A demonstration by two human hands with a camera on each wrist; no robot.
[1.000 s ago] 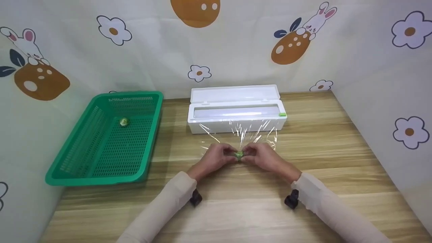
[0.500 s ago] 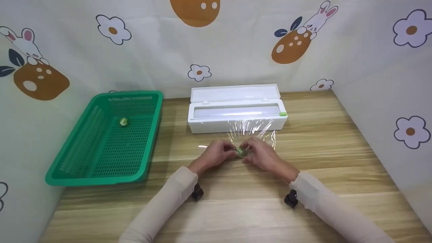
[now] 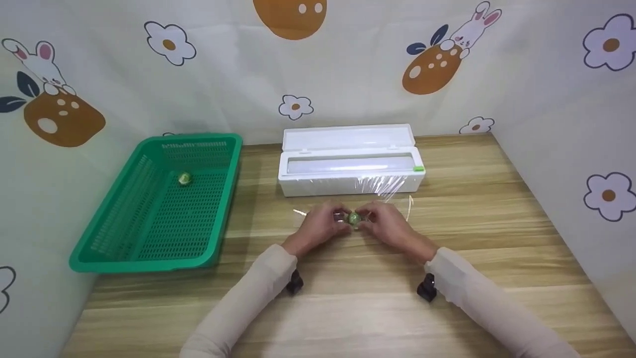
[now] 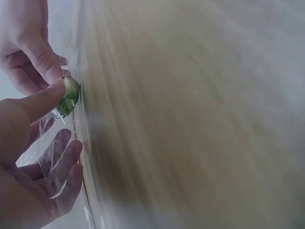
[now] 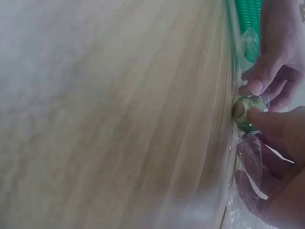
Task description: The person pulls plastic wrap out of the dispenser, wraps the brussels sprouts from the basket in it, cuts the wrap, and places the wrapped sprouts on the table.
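A Brussels sprout (image 3: pixel 354 219) sits wrapped in clear cling film between my two hands, in front of the white box. My left hand (image 3: pixel 322 220) pinches it from the left with thumb and fingers, and my right hand (image 3: pixel 386 220) grips its right side the same way. In the right wrist view the pale cut stem of the sprout (image 5: pixel 243 110) shows under the film. Loose film (image 4: pixel 56 155) trails across the fingers in the left wrist view. The film runs back to the cling film dispenser (image 3: pixel 350 187), whose lid stands raised.
On the left stands a green plastic basket (image 3: pixel 227 199) with one more wrapped sprout (image 3: pixel 184 178) inside. The wooden table (image 3: pixel 362 308) meets a patterned cloth wall (image 3: pixel 348 59) behind the dispenser. A small black device hangs below each wrist.
My hands and the sprout have moved slightly toward the dispenser. The creased film between them has slackened and gathered, and the sprout has turned in my fingers.
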